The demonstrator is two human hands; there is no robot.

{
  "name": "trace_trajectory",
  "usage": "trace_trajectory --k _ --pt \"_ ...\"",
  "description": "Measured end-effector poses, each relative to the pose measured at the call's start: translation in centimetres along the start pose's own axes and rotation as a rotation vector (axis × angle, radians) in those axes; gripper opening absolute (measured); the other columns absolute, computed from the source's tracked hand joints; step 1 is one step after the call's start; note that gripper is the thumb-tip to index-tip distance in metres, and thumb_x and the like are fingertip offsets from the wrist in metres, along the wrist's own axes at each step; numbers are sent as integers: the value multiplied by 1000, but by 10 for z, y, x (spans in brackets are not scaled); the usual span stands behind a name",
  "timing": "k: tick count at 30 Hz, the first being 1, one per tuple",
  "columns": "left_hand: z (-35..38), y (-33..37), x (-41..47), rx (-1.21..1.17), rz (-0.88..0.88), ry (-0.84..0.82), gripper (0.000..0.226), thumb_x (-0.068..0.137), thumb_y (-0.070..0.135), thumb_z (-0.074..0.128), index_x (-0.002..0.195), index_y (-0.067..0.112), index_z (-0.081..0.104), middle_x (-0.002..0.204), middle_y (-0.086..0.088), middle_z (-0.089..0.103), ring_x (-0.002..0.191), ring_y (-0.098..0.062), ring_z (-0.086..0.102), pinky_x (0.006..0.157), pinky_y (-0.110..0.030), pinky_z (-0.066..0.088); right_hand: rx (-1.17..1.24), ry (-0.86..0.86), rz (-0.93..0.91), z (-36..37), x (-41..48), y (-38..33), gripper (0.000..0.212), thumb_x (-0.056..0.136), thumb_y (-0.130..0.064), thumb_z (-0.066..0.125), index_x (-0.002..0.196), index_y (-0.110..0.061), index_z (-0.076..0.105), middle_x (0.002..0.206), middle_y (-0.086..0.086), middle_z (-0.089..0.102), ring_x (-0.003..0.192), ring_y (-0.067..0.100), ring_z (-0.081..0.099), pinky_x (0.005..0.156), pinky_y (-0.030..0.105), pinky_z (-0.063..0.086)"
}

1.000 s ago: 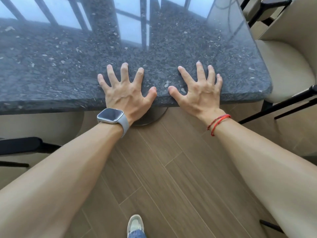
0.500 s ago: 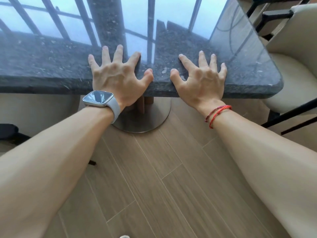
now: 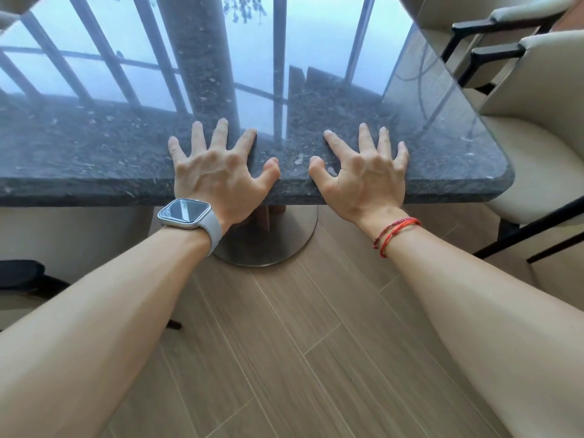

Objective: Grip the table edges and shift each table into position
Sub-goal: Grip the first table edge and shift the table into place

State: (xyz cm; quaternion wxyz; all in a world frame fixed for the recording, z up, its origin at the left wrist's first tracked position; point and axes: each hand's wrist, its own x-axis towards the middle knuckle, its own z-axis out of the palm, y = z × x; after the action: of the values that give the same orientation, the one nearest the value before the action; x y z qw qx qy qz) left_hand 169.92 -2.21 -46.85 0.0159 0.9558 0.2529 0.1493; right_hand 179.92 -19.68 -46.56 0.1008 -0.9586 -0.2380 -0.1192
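A dark speckled stone table (image 3: pixel 94 153) with a glossy top that mirrors a window stands in front of me on a round metal base (image 3: pixel 284 245). My left hand (image 3: pixel 218 172), with a watch on its wrist, lies flat on the top at the near edge, fingers spread, heel of the palm over the rim. My right hand (image 3: pixel 363 172), with a red cord on its wrist, lies the same way a little to the right. Both thumbs rest on top of the slab, not under it. Both arms are stretched out straight.
Cream upholstered chairs with black frames (image 3: pixel 543 159) stand close against the table's right side and rounded corner. Another chair's dark armrest (image 3: pixel 19 276) sits low on the left. Wood-plank floor (image 3: pixel 284 358) lies between me and the table base.
The table has slid away from me, with both hands still flat at its near edge. Its round base has come into sight below the edge. My arms have stretched out further.
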Motion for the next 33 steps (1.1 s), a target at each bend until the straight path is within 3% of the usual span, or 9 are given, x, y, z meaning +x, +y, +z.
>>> trace_trajectory --k 33 --pt "0 12 11 14 -21 -50 75 88 72 27 151 35 45 163 -12 38 150 -46 28 118 -70 16 4 -49 -28 -1 17 11 68 87 -68 28 146 -42 49 158 23 37 149 46 26 120 65 13"
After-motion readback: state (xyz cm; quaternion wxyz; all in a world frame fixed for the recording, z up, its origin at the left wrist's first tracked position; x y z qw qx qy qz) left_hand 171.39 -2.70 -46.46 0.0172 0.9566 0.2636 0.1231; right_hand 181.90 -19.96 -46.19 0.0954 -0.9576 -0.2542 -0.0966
